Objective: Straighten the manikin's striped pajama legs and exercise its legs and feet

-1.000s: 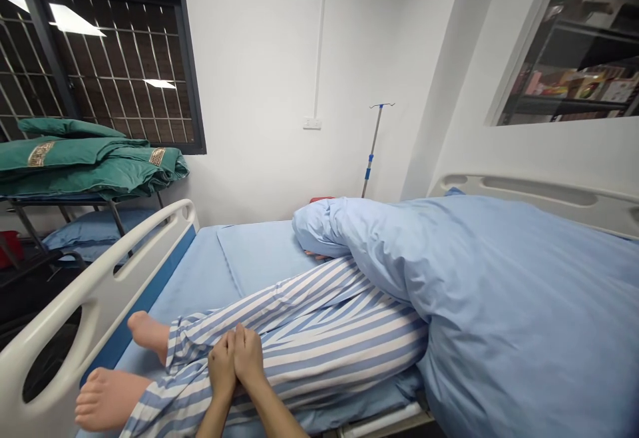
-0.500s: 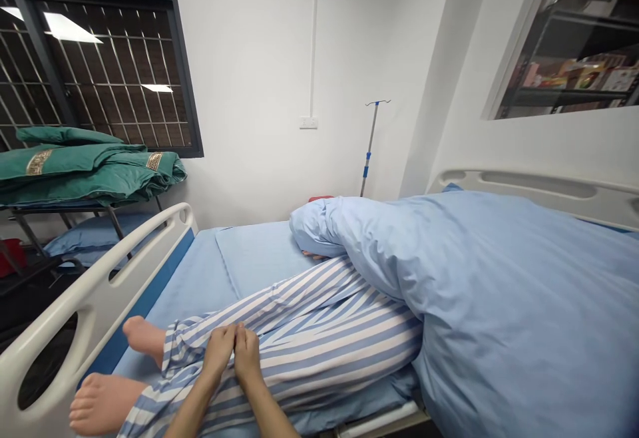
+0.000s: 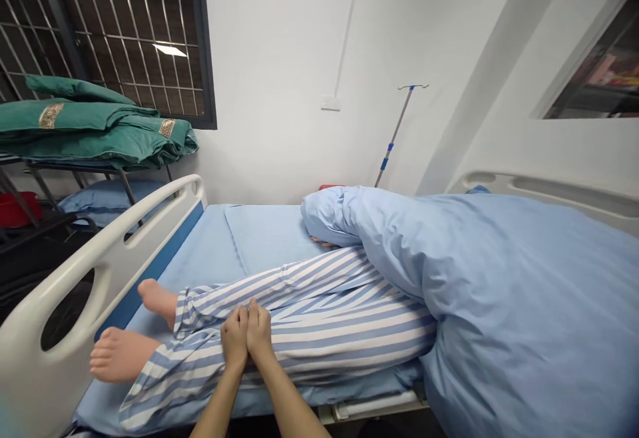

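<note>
My left hand (image 3: 234,337) and my right hand (image 3: 259,330) are side by side, touching, over the lower legs of blue-and-white striped pyjama trousers (image 3: 344,335). Both hands are closed with their backs up. The curled fingertips are out of sight, so whether they pinch any cloth is hidden. The trousers clothe a pair of legs lying on the bed, with smooth, doll-like bare feet (image 3: 124,355) sticking out at the left. A light-blue quilt (image 3: 479,278) is bunched from the thighs rightward and covers the rest of the body.
A cream footboard (image 3: 114,221) closes the bed's left end, and a headboard (image 3: 559,188) stands at the right. Behind the bed rises an IV pole (image 3: 394,138). Folded green quilts (image 3: 90,128) lie on a rack by the barred window. Light-blue sheet (image 3: 264,231) shows beyond the legs.
The camera view has tilted and shifted, so the bed appears higher and further right. My hands have drawn closer together, wrists nearly meeting, and sit slightly nearer me over the legs.
</note>
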Motion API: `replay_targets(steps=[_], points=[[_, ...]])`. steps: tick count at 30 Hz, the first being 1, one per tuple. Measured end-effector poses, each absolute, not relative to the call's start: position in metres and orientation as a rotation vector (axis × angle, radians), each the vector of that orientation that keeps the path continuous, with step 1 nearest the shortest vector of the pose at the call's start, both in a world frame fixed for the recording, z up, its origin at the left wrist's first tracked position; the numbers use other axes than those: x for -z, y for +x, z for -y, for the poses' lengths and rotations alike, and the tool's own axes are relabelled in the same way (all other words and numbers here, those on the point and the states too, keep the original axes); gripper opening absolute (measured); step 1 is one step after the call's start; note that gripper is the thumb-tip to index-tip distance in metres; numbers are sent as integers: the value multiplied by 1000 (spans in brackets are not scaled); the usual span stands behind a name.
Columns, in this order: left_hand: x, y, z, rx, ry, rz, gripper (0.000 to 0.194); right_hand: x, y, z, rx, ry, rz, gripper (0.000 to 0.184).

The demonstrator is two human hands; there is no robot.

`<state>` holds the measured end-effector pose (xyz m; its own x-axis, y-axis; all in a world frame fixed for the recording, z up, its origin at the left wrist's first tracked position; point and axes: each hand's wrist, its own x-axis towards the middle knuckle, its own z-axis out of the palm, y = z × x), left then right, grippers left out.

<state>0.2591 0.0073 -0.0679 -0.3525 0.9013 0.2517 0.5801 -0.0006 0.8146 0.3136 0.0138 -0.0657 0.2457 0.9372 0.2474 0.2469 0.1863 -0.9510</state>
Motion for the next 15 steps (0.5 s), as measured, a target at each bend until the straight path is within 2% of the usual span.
replay_targets(steps=[5,10,15], points=[[68,257,-7,-1233,1542,-1951,38,50,318,-15,-641,-1513,1472,62],[72,256,-8,-1252,1575,-1894,41,26,333,-10,-421,-1649,1843,51],[74,262,-8,-1071,1705,-2059,37,45,339,-4,-420,-1598,1668,57]])
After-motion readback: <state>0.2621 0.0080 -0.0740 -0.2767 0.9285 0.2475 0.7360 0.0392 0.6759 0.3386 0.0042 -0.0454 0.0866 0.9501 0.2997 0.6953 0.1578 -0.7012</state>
